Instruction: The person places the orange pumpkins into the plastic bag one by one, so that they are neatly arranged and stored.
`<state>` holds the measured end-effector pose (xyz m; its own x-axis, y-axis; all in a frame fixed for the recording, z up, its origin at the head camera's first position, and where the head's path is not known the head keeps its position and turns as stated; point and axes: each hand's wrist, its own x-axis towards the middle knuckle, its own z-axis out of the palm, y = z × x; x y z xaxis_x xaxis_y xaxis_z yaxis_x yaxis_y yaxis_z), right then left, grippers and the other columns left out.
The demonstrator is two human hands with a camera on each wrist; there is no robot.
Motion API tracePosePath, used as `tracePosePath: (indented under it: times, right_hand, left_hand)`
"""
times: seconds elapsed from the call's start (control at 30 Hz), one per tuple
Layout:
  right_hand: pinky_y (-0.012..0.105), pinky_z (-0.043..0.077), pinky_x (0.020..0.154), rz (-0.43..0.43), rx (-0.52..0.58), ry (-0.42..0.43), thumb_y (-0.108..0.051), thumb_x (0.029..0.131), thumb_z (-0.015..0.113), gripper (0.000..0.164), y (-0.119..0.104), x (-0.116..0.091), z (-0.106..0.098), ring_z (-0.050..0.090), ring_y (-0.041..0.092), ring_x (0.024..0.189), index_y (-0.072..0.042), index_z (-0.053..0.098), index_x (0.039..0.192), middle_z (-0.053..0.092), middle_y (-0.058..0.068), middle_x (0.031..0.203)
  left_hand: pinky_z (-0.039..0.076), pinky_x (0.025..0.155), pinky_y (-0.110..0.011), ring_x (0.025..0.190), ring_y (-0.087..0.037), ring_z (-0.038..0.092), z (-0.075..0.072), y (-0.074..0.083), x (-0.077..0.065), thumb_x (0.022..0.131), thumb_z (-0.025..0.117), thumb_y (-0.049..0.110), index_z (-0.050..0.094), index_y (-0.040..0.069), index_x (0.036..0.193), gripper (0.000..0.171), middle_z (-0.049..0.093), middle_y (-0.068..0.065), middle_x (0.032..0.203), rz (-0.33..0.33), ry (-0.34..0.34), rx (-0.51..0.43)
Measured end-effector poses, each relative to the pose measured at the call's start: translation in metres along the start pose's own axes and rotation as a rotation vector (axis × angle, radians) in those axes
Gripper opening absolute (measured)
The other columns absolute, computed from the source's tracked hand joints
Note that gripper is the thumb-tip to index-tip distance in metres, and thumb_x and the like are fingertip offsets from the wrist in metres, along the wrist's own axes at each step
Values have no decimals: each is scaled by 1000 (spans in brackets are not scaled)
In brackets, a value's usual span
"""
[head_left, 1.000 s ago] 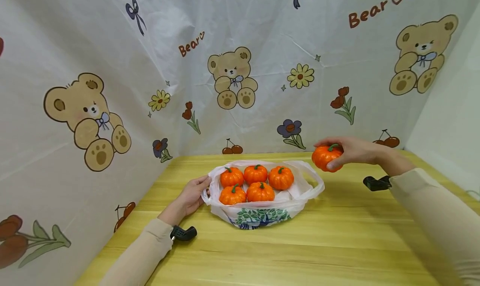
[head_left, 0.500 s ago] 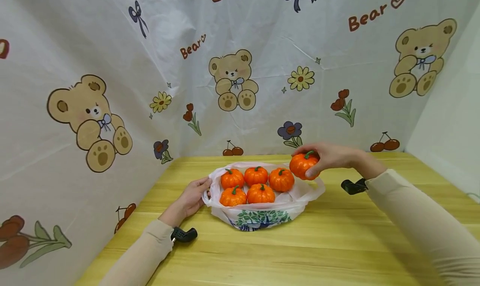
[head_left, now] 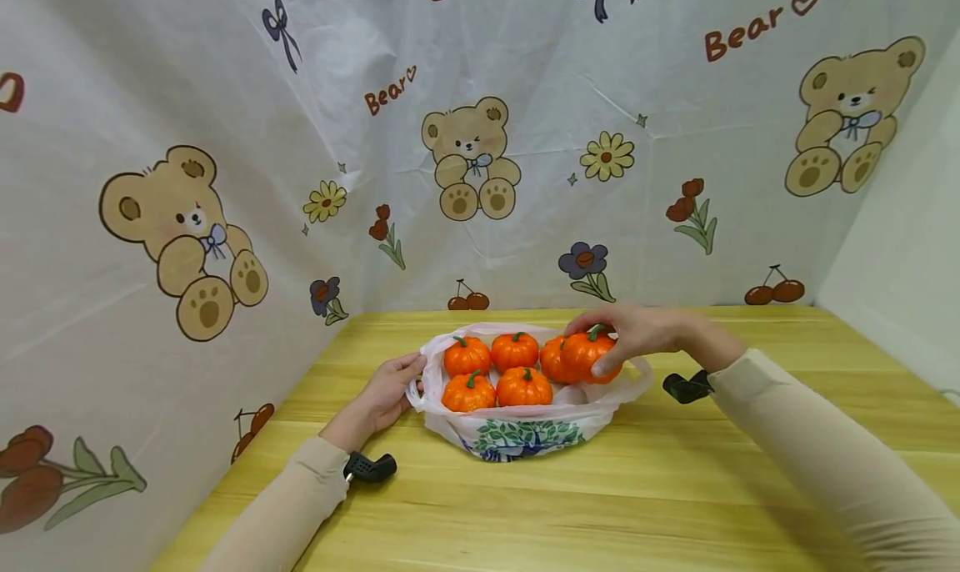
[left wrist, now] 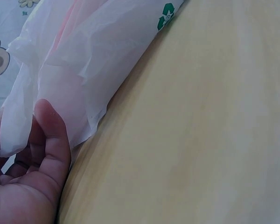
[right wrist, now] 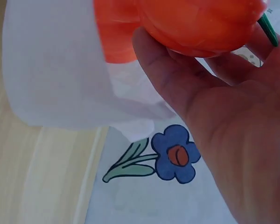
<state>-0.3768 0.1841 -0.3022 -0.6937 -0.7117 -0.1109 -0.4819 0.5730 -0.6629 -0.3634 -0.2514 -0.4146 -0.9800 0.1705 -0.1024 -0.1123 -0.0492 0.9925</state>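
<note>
A white plastic bag (head_left: 450, 422) with a green tree print lies wide open on the table, holding several small orange pumpkins (head_left: 467, 357) with green stems. My left hand (head_left: 388, 390) grips the bag's left handle; in the left wrist view the thumb and fingers (left wrist: 53, 135) curl round the thin plastic. Over the bag's right end my right hand (head_left: 637, 337) holds another pumpkin (head_left: 591, 357) between thumb and fingers. It overlaps a pumpkin in the bag in the head view. The right wrist view shows this held pumpkin (right wrist: 200, 23) up close, beside the bag's side.
The bag stands on a yellow wooden table (head_left: 525, 514). Behind and to the left hangs a pale sheet (head_left: 540, 247) printed with bears and flowers. A white wall (head_left: 900, 263) closes the right side. The bag's right handle loop (head_left: 641, 380) sticks up near my right hand.
My right hand has carried its pumpkin leftward and down, from right of the bag to over its right end. The left hand keeps its grip at the same place.
</note>
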Motion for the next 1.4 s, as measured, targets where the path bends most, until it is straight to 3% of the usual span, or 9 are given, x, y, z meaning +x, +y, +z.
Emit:
tracePosePath:
  times: [0.37,0.6,1.0,1.4]
  right_hand:
    - [38,50,99,8,-22,-64,-29,80,89,62,-1,6,15,53,26,117,-21,64,136,59,4,138]
    - [46,44,108,17,-19,-84,-32,80,89,62,7,7,20,48,29,128,-20,65,137,51,8,150]
    - [42,47,103,12,-75,-31,-32,78,91,64,6,6,30,51,26,120,-21,64,135,56,5,140]
    - [44,45,105,27,-75,11,-31,76,93,68,4,5,39,47,29,125,-18,62,135,52,6,141]
  left_hand:
    - [53,65,-19,76,-8,54,1,1,-1,111,49,27,43,1,154,50,61,-1,107,3,1,-6]
    - [53,66,-18,77,-8,54,1,2,-2,111,49,26,42,1,155,51,62,-1,109,1,-3,-8]
    - [53,69,-20,81,-9,55,2,2,-3,111,48,27,42,1,155,51,62,-2,111,-1,-14,-1]
    - [53,67,-20,79,-8,56,0,1,-1,111,47,26,41,-2,153,51,61,0,105,15,-20,-15]
